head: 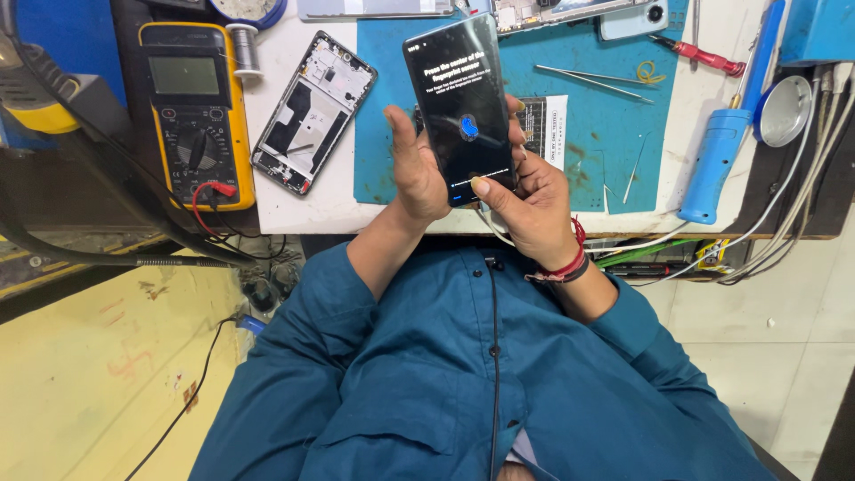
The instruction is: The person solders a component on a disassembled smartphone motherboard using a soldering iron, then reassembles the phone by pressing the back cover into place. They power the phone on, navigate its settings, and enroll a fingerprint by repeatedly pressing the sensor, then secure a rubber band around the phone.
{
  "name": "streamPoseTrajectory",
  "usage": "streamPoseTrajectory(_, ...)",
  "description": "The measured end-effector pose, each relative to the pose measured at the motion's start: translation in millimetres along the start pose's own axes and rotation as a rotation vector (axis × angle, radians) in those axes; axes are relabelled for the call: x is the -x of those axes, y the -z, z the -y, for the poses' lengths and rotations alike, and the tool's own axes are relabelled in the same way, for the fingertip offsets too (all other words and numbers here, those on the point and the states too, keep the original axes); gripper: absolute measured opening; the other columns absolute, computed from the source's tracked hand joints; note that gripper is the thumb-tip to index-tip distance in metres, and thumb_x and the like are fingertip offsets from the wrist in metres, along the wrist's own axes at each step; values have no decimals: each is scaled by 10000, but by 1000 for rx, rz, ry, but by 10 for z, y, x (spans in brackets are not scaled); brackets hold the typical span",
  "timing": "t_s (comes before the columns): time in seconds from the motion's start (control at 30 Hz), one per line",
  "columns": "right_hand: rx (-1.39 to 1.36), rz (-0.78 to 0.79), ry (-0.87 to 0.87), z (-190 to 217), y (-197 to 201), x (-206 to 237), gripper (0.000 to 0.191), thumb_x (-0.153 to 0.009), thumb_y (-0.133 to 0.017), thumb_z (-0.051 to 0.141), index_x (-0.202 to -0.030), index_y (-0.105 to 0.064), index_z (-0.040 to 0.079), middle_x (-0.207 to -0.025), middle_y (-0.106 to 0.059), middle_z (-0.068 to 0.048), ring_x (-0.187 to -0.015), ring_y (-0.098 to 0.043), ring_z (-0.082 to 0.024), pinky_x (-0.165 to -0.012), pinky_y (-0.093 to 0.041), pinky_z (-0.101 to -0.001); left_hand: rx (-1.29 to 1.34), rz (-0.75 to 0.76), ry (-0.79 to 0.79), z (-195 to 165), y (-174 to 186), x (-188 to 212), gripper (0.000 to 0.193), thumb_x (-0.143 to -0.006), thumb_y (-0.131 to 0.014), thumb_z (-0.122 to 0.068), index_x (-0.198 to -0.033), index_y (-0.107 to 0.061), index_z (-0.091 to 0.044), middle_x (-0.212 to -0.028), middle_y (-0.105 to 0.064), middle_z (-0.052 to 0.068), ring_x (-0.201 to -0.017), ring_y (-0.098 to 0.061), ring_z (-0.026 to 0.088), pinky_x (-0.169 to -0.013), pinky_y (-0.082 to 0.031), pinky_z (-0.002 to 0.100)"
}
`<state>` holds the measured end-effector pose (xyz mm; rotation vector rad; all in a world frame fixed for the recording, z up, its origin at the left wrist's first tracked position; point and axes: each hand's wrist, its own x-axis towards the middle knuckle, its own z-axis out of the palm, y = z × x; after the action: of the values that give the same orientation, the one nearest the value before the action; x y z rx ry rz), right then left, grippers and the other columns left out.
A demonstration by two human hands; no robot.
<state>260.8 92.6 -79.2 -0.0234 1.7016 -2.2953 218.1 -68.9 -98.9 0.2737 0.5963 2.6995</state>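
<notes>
A black smartphone with its screen lit is held upright over the front edge of the workbench. My left hand grips its left side, fingers wrapped behind it. My right hand holds the lower right side, with the thumb resting on the bottom of the screen. A blue fingerprint icon glows in the middle of the display. A red thread band and a dark band sit on my right wrist.
A yellow multimeter with red and black leads lies at the left. An opened phone frame rests beside a blue work mat. Tweezers, a red screwdriver and a blue tool handle lie to the right. Cables hang off the bench edge.
</notes>
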Motion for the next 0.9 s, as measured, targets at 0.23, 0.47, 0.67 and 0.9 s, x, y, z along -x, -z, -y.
streamPoseTrajectory(0.23, 0, 21, -20, 64, 3, -4, 269, -991, -646, -6, -1259, -627, -23, -1145, -709, -34, -997, -652, -50, -891, -530, -207, 48, 12, 10, -12, 11, 0, 1147, -910, -311, -888, -1425, -471, 124, -1184, -677, 193, -1061, -709, 232, -978, -598, 355)
streamPoseTrajectory(0.47, 19, -35, -25, -14, 1, -3, 215, -1003, -666, -31, -1217, -647, -32, -1099, -702, -31, -925, -628, -39, -816, -517, -204, 19, -10, 5, 1, 3, 2, 1124, -913, -317, -877, -1428, -466, 111, -1204, -669, 194, -1084, -701, 226, -982, -600, 360)
streamPoseTrajectory(0.67, 28, -30, -10, -21, 11, -8, 200, -1000, -668, -29, -1199, -642, -29, -1072, -703, -31, -904, -636, -39, -802, -528, -208, 38, 20, -10, 6, 11, -4, 1117, -939, -303, -874, -1433, -476, 113, -1202, -671, 194, -1070, -711, 230, -986, -602, 363)
streamPoseTrajectory(0.9, 20, -29, -15, -30, 17, -27, 198, -997, -670, -30, -1194, -647, -34, -1069, -703, -36, -906, -644, -47, -816, -539, -215, 32, -3, -17, 5, 5, -18, 1096, -932, -315, -859, -1422, -475, 108, -1191, -681, 194, -1062, -714, 235, -965, -609, 368)
